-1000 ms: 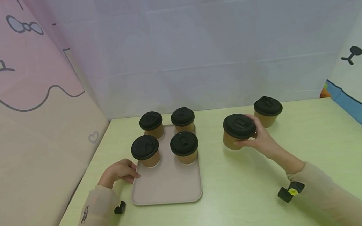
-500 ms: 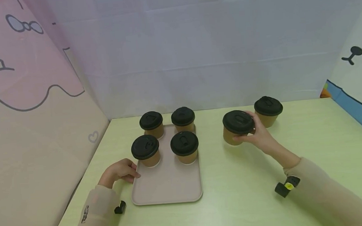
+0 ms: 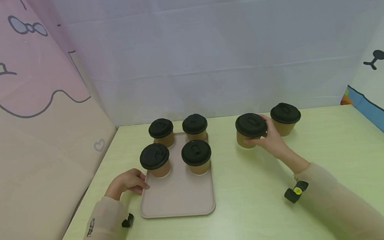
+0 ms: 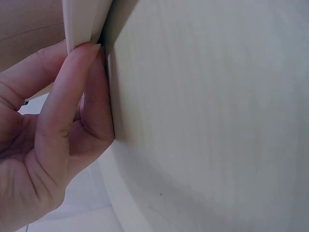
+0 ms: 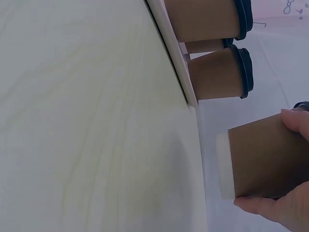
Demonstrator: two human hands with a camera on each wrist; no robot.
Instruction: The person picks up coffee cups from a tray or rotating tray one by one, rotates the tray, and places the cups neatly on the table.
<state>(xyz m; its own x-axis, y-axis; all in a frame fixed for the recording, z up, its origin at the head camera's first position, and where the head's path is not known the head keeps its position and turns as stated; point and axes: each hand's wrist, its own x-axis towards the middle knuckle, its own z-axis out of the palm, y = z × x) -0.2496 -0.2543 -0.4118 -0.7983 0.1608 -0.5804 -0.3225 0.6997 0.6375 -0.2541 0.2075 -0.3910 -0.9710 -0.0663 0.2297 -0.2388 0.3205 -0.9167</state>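
My right hand holds a brown paper coffee cup with a black lid, fingers and thumb round its side. This cup is upright over the table, right of the tray; in the right wrist view the cup shows its pale base with a gap to the tabletop. My left hand pinches the left edge of a beige tray. Up close in the left wrist view, thumb and fingers grip the tray's rim. Several matching lidded cups stand in two rows on the tray's far part.
Another lidded paper cup stands on the table at the back right, just beyond the right hand. The pale yellow table ends at a white curtain behind. Printed panels flank both sides.
My right hand has carried its cup a little farther back over the table, toward the curtain. The left hand, the tray and the other cups stay where they were.
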